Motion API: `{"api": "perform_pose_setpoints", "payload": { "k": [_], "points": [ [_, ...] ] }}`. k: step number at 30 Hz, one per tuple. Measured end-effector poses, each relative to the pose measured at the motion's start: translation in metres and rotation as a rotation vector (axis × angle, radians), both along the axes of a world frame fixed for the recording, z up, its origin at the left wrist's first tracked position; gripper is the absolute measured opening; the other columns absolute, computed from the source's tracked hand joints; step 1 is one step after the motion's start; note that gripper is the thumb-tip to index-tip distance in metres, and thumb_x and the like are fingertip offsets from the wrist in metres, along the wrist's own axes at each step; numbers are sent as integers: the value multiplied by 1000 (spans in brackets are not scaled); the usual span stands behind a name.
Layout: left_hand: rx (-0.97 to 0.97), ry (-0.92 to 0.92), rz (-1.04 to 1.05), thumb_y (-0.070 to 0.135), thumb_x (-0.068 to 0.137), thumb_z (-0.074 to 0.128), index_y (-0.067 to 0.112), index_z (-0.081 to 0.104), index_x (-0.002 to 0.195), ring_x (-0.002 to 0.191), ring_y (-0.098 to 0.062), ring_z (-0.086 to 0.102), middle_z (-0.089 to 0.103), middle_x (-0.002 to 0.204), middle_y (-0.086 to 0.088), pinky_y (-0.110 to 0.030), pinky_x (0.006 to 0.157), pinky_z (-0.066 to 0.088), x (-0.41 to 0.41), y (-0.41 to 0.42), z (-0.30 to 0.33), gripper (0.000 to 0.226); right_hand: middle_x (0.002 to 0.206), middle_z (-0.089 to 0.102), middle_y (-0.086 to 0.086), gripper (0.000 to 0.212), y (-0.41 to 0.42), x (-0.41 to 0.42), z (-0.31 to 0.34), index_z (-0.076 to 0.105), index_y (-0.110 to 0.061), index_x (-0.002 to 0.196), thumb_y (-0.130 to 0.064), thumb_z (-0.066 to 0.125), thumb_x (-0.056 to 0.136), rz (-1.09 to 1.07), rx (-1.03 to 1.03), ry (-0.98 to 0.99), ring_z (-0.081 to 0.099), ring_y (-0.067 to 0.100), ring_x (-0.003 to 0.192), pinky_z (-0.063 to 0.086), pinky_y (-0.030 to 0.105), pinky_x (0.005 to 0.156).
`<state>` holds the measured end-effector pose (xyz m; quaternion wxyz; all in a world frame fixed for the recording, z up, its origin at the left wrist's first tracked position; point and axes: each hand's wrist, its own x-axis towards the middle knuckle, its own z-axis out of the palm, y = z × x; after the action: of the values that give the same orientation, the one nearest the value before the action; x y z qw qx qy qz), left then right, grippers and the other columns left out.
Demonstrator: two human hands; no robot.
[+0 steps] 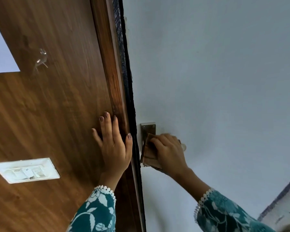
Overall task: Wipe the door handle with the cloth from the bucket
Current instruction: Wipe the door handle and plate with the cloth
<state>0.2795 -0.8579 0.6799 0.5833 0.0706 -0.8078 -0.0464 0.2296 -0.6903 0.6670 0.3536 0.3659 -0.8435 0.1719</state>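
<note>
Right hand (168, 152) clenches the brown cloth (148, 154) against the door handle (147, 131); left of the handle, left hand (114, 141) lies flat, fingers spread, on the wooden panel (57, 106)

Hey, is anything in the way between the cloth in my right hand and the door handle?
Nothing visible. The right hand already presses the cloth against the handle's metal plate. The handle lever itself is mostly hidden under the hand and cloth. The left hand lies flat on the wooden panel, clear of it.
</note>
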Motion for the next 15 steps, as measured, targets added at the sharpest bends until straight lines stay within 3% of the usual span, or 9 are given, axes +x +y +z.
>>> {"api": "perform_pose_setpoints", "payload": {
  "k": [4,9,12,15],
  "points": [
    [-40,28,90,34,95,39,-1,31,140,148,-16,1,34,146,-21,-46,117,-1,-10,-1,-4,58,112,70,8,32,-17,8,-25,69,-8,111,-28,54,92,15,-21,73,64,25,106,45,37,91],
    [-107,52,129,34,98,35,1,24,145,148,-17,2,26,150,-11,-48,116,-1,-13,-5,-10,59,110,71,7,25,-34,-2,-33,70,-8,109,-20,60,89,103,16,126,63,24,108,44,35,95],
    [-147,69,117,34,99,36,9,10,151,148,-17,1,13,154,-2,-50,116,0,-13,-7,-12,63,112,70,8,27,-19,-8,-32,69,-7,110,-18,66,85,142,4,145,63,24,108,44,35,93],
    [-135,89,133,32,98,38,6,17,149,148,-17,1,19,153,-8,-50,116,1,-16,-6,-13,60,112,70,9,35,4,-19,-30,68,-5,111,-30,53,92,133,-34,115,64,26,103,45,37,89]
  ]
}}
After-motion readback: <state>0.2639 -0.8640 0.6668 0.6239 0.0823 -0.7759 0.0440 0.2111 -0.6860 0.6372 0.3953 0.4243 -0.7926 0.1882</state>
